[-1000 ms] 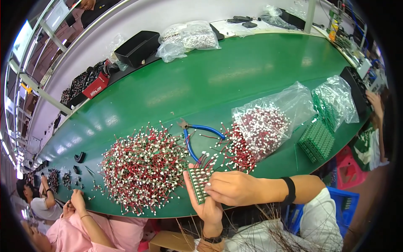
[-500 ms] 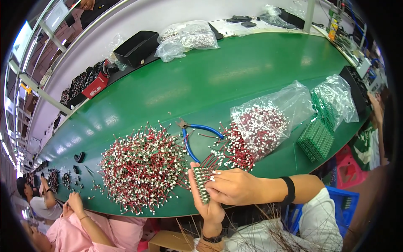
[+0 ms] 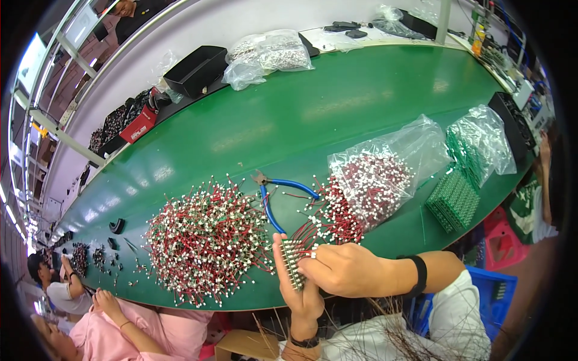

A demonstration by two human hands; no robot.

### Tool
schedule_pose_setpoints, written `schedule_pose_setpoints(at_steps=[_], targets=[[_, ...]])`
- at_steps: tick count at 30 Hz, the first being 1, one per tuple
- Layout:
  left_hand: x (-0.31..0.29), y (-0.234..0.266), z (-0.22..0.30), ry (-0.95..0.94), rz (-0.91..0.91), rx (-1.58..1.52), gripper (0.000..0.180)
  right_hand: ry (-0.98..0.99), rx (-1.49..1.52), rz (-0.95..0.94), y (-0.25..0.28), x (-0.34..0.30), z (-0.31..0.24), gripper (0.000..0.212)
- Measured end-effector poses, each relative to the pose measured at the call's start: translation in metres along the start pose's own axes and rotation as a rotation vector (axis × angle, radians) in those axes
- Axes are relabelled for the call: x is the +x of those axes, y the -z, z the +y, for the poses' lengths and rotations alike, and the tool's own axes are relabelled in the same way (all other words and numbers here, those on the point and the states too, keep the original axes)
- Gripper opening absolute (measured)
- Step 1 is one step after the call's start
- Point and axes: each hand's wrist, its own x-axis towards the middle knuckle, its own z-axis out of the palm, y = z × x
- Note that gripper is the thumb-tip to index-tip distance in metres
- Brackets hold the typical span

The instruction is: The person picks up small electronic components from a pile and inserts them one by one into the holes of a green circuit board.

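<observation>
My left hand (image 3: pixel 306 298) holds a narrow circuit board panel (image 3: pixel 291 265) upright near the table's front edge. Rows of small white connectors cover the panel, and red wires run off its far side. Against the panel's right side, my right hand (image 3: pixel 343 268) is closed in a pinch on a white connector with red wire (image 3: pixel 311 255); its fingertips are partly hidden. Just beyond the hands lie blue-handled cutting pliers (image 3: pixel 272 207), jaws pointing away. To the left is a large heap of wired boards (image 3: pixel 205 243) with red leads and white connectors.
A clear bag of red-wired connectors (image 3: pixel 379 180) spills toward my hands. A stack of green circuit boards (image 3: pixel 453 201) stands at the right, near another clear bag (image 3: pixel 481 141). A black bin (image 3: pixel 195 69) sits at the far edge. A co-worker in pink (image 3: pixel 132 325) sits at the left.
My right hand has shifted slightly to the right and its fingers have curled more over the panel's edge. The left hand and panel stay almost in place.
</observation>
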Motion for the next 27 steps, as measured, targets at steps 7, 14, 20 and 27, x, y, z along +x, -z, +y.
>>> schedule_pose_setpoints(at_steps=[7, 14, 20, 27], targets=[[0.001, -0.005, 0.007, 0.014, -0.009, -0.033, 0.070, 0.036, -0.082, 0.062, -0.014, -0.002, 0.005, 0.012], [0.005, 0.000, 0.008, 0.084, 0.217, -0.410, 0.074, -0.090, 0.200, 0.308, -0.002, 0.014, 0.033, 0.012], [0.010, 0.017, 0.011, 0.186, 0.359, -0.528, 0.097, -0.175, -0.132, 0.032, -0.010, 0.009, 0.070, 0.016], [0.010, 0.019, 0.007, 0.175, 0.338, -0.566, 0.094, -0.260, -0.234, -0.031, -0.032, 0.021, 0.066, 0.019]])
